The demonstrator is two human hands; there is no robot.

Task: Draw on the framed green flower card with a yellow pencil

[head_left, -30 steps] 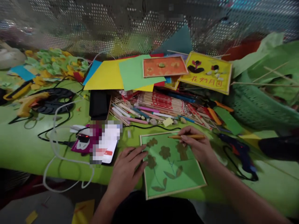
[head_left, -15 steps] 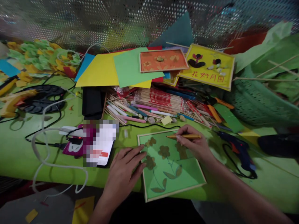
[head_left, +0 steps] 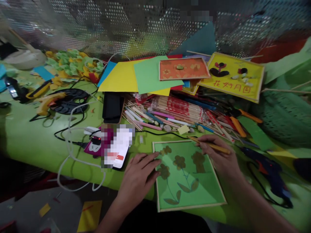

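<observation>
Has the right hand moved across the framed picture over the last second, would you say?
Yes. The right hand, holding the pencil, slid rightward, toward the right edge of the framed picture, uncovering the tree shape.

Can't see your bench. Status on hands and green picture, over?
Left hand flat on green picture, left edge. Right hand grips pencil, tip at top edge. Phone beside left hand, not touching.

Three framed pictures [head_left: 188, 189] [head_left: 182, 68] [head_left: 234, 81], two glue guns [head_left: 48, 102] [head_left: 269, 170], two hands [head_left: 139, 173] [head_left: 221, 158] and one pencil [head_left: 213, 146].
</observation>
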